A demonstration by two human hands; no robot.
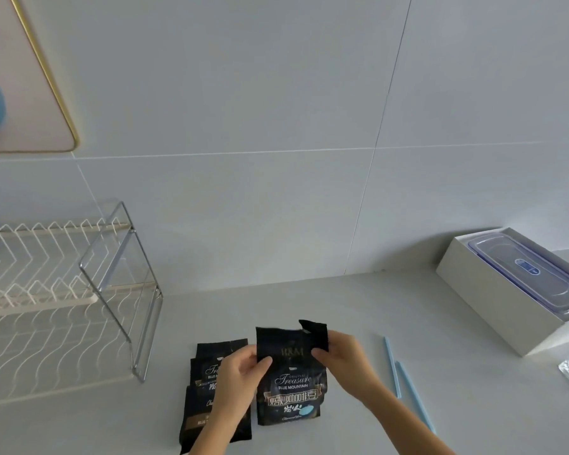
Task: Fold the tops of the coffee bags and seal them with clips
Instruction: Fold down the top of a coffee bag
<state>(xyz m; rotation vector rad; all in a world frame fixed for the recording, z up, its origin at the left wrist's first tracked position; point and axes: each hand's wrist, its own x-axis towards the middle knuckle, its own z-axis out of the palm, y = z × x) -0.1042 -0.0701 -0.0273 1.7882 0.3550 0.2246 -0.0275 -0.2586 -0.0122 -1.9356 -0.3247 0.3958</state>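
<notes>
A black foil coffee bag is held upright, its top pinched at either edge by the left hand and the right hand (the corner above the right fingers sticks up, creased). Outward of the left fingers lie more black coffee bags. Outward of the right fingers lie 2 pale blue plastic clip sticks.

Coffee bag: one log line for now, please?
step: fold top | left hand: grips coffee bag | right hand: pinches its top | clips: unused
</notes>
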